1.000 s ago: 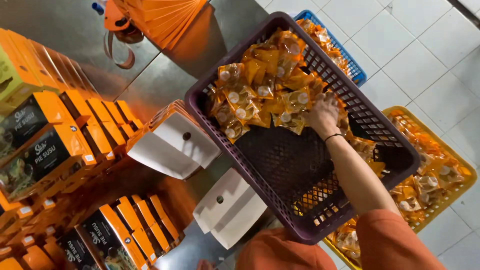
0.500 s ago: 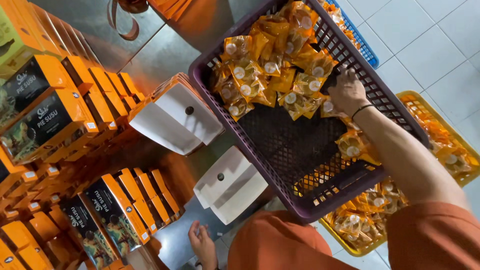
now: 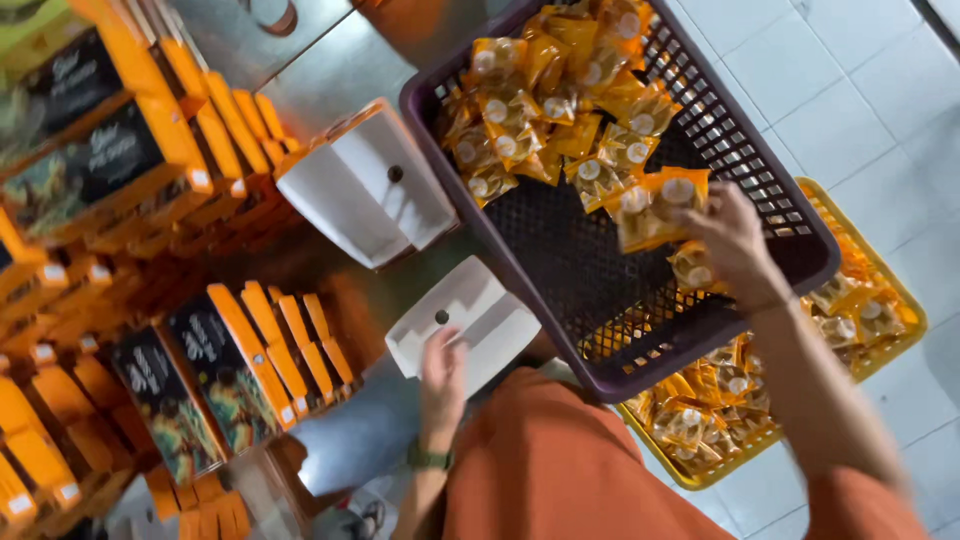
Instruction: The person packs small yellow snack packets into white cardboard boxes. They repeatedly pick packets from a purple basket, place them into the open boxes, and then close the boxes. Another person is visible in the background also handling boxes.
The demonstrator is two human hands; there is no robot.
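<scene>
My right hand [image 3: 735,240] reaches into a dark purple plastic basket [image 3: 800,235] and grips a few orange snack packets [image 3: 655,205] with round white centres. More of these packets [image 3: 545,95] are heaped at the basket's far end. My left hand [image 3: 442,372] touches the near edge of an open white-lined orange carton [image 3: 470,318] lying on the steel table. A second open carton [image 3: 365,185] lies beyond it.
Rows of closed orange and black printed boxes [image 3: 215,365] stand packed along the left of the steel table [image 3: 360,435]. A yellow crate [image 3: 880,335] with more packets sits on the tiled floor under the purple basket. My orange-clothed lap fills the bottom.
My right hand has closed on packets and lifted them toward the basket's near side. My left hand has come up to the near carton. The view has shifted closer.
</scene>
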